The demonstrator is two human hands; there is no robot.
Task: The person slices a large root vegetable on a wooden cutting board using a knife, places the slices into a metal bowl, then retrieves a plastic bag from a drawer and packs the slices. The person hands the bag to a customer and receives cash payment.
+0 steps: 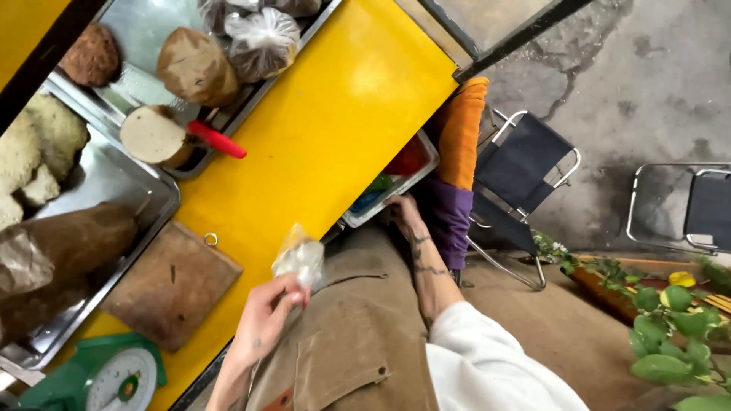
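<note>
Left hand: the left hand (pixel 263 316) rises from the lower edge of the view, forearm bare, wrist bent slightly toward the worktop (pixel 327 129); its fingers (pixel 293 289) are pressed together, pinching the lower end of a small clear plastic bag (pixel 299 255).
Plastic bag: it stands up from the pinch, crumpled, with something pale and yellowish inside, just over the near edge of the yellow worktop, above the brown apron (pixel 350 335).
Right hand: the right hand (pixel 402 209) is stretched forward and away from the body, white sleeve pushed to the elbow, tattooed forearm straight; the hand reaches into a white tub (pixel 426 164) below the worktop's edge. Whether its fingers are spread or pressed together I cannot tell, since they are hidden at the tub's rim.
Worktop: a wooden chopping board (pixel 171 285) lies near the left hand, a green kitchen scale (pixel 114 377) beside it, and steel trays (pixel 114 179) of bread loaves lie farther off.
</note>
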